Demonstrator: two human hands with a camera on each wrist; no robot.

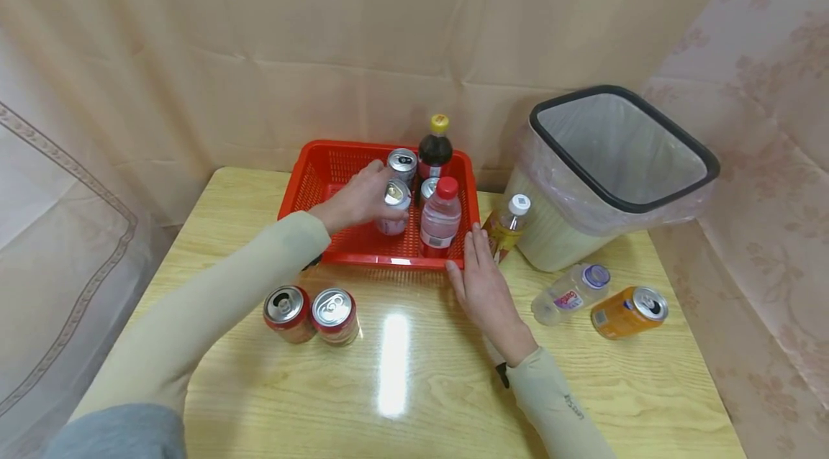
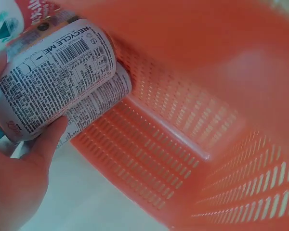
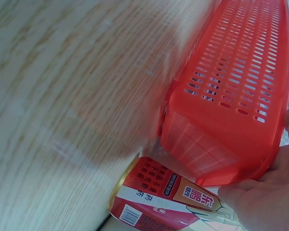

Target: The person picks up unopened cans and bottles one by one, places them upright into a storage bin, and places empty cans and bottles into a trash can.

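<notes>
- The left hand (image 1: 363, 198) grasps a pale can (image 1: 392, 214) inside the red basket (image 1: 363, 258); the can sits between the thumb on its near side and the fingers on its far side.
- In the left wrist view, the thumb (image 2: 49, 142) presses against the can's printed side, and a 2nd can (image 2: 102, 100) lies just beside it.
- The right hand (image 1: 486, 293) has its fingers extended and together, laid against the basket's front right corner, clenched on nothing.
- Beside those fingers, outside the basket, stands a white-capped bottle (image 1: 501, 232).
- Also in the basket: a silver can (image 1: 402, 162) behind the pale can, a red-capped bottle (image 1: 440, 223) to its right, and a yellow-capped bottle (image 1: 435, 152) at the back.
- 2 red cans, the left can (image 1: 288, 315) and the right can (image 1: 335, 319), stand before the basket.
</notes>
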